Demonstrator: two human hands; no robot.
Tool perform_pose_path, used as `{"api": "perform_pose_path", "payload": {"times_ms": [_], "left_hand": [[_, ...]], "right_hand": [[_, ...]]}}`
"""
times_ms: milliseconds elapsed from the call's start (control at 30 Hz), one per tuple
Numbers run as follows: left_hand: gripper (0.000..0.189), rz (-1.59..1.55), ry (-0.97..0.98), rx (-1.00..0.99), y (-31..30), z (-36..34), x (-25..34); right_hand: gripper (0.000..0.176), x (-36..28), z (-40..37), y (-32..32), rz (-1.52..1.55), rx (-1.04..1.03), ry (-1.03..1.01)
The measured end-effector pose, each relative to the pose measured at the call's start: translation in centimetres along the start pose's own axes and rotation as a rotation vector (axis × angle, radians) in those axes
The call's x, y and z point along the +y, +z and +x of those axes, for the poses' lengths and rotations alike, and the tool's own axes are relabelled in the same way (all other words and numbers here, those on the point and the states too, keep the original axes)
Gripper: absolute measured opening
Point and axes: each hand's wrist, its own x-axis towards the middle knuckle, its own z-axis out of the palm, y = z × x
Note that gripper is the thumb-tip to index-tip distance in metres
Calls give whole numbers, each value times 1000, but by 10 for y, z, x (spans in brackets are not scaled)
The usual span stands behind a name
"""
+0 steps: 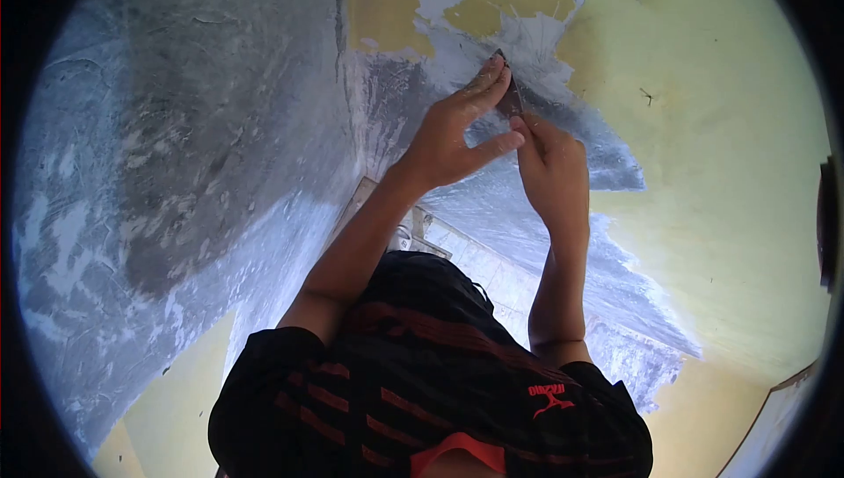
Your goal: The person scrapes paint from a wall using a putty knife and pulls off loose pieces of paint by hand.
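Note:
A dark, flat scraper (510, 98) lies against the wall, its thin blade slanting up to the left. My right hand (556, 166) is closed around its lower end, and the fingers hide most of the handle. My left hand (453, 131) has straight fingers lying along the upper part of the scraper. Its thumb is spread away and reaches to the right thumb. Around both hands, the wall (703, 126) shows bare grey patches (607, 153) with ragged edges beside the yellow paint. White specks dot the left fingers.
To the left, a grey, streaked wall (193, 126) meets the painted wall at a corner. Pale ledges (440, 236) run low behind my body. A dark object (826, 223) stands at the right edge, and a white panel (774, 425) is at the lower right.

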Motion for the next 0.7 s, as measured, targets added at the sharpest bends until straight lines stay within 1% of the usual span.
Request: {"api": "perform_pose_path", "payload": {"times_ms": [33, 100, 133, 200, 233, 300, 333, 400, 433, 500, 567, 600, 633, 667, 700], "left_hand": [[82, -2, -4, 1, 0, -2, -1], [81, 78, 55, 120, 1, 0, -5], [81, 74, 56, 112, -1, 1, -6], [79, -60, -4, 122, -9, 1, -6], [79, -59, -7, 117, -8, -1, -6], [78, -39, 12, 42, -6, -1, -5], [78, -37, 11, 45, -8, -1, -5], [78, -44, 27, 135, -11, 0, -6], [78, -48, 27, 132, -12, 0, -6], [78, -65, -12, 53, -21, 1, -3], [77, -22, -4, 26, -15, 1, -1], [77, 16, -3, -3, -12, 1, -2], [77, 42, 24, 40, -12, 0, -3], [77, 37, 22, 36, -13, 0, -4], [76, 19, 12, 61, -18, 1, -5]], "right_hand": [[25, 1, 3, 2, -10, 14, -26], [25, 1, 12, 5, -21, 37, -48], [24, -3, 15, 10, -27, 29, -54], [24, -8, 14, 9, -28, 18, -60], [24, -10, 8, 4, -45, 6, -54], [24, -13, 9, 1, -64, -4, -60], [24, -15, 10, 2, -58, 9, -70], [25, -16, 12, 4, -54, 22, -75], [25, -18, 14, 6, -84, 4, -65], [25, -17, 10, 6, -109, -13, -54], [26, -7, 5, 0, 0, -27, 4], [26, -6, 10, 4, -2, -28, -3], [26, -3, 16, 9, 9, -5, -51], [27, -1, 17, 11, 19, 20, -95], [27, -3, 15, 12, 16, 22, -90]]}}
